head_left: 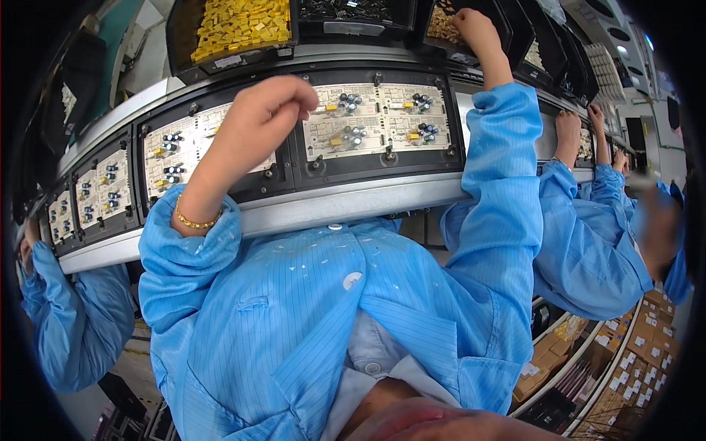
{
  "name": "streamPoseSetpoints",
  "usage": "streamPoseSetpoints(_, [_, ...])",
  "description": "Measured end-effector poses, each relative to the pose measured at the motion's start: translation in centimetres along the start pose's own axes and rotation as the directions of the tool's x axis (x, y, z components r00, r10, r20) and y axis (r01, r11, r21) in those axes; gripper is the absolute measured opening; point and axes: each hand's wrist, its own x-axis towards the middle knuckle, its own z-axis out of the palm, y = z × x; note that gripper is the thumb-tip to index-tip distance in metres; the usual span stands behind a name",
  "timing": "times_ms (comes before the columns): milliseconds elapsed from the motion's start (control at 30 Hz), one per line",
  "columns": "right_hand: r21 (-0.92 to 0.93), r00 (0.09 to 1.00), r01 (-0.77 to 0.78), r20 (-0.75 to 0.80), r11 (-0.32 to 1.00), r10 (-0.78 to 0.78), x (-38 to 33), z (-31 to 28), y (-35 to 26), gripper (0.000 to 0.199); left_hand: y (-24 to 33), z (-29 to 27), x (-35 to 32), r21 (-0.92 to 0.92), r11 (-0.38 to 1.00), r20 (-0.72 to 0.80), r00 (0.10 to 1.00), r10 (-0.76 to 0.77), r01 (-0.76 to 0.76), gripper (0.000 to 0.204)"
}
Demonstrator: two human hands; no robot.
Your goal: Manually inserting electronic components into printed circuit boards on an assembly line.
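Observation:
My left hand (268, 103) is curled into a loose fist, held just above a white circuit board (173, 151) in a black carrier on the line. Whether the fist holds anything is hidden. A gold bracelet (193, 219) sits on that wrist. To the right lies another board panel (375, 117) with blue and yellow parts fitted. My right hand (474, 28) reaches up into a black bin of small brownish parts (443, 22), its fingertips down among them. Both arms are in blue striped sleeves.
A black bin of yellow parts (239, 26) stands above the line, which has a grey metal rail (353, 198) along its front. A co-worker in blue (588, 242) works at my right, another sleeve (73, 323) at my left. Cardboard boxes (640, 345) are stacked at the lower right.

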Motion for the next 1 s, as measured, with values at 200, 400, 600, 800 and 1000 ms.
streamPoseSetpoints(200, [0.105, 0.942, -0.027, -0.33, 0.994, 0.061, -2.7, -4.4, -4.1, 0.017, -0.1, 0.4, 2.5, -0.586, 0.801, -0.078, 0.975, -0.208, 0.124, 0.022])
streamPoseSetpoints(400, [0.936, 0.996, 0.045, -0.069, 0.35, 0.055, -8.4, -11.2, -10.4, 0.02, 3.3, 2.0, 5.8, -0.712, 0.693, -0.109, 0.958, -0.264, 0.111, 0.029])
streamPoseSetpoints(600, [0.986, 0.957, 0.162, -0.149, 0.032, -0.25, -12.9, -7.2, -17.7, 0.017, -1.0, 4.2, 4.0, -0.83, 0.557, -0.171, 0.964, -0.201, -0.031, 0.02])
streamPoseSetpoints(800, [0.973, 0.97, 0.172, -0.14, 0.154, -0.196, -14.1, -4.6, -19.7, 0.016, -3.0, 4.3, 1.8, -0.902, 0.431, -0.148, 0.962, -0.228, -0.036, 0.016])
streamPoseSetpoints(1000, [0.981, 0.957, 0.037, 0.02, 0.189, -0.29, -13.7, -6.2, -17.9, 0.021, -2.5, 3.4, 2.9, -0.839, 0.539, -0.106, 0.948, -0.301, 0.077, 0.015])
